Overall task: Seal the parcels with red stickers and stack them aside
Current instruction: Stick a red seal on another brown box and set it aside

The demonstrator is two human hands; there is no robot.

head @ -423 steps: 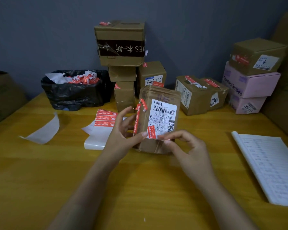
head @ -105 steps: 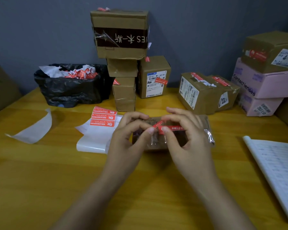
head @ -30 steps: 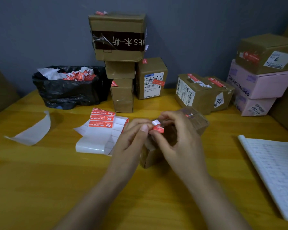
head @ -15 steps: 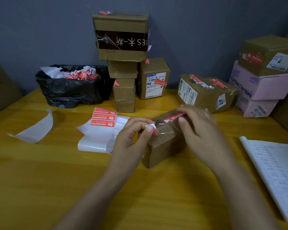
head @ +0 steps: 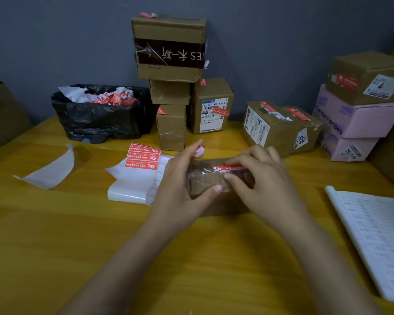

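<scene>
Sealing in progress: on the wooden table (head: 77, 235), the left hand (head: 180, 187) grips one end of a brown parcel (head: 205, 176), thumb across its front, while the right hand (head: 262, 183), fingers curled, pinches a red sticker (head: 231, 168) down along the top edge. Next, probably, smoothing it flat, then stacking.

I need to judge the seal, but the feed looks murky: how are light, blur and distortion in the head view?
Head view: dim, warm light; the brown cardboard parcel between the left hand and right hand is dark and smeared, its red sticker bright but unreadable; sheen on the white glossy backing sheet; wide-angle bending tilts the pink cardboard boxes at the right edge.
</scene>
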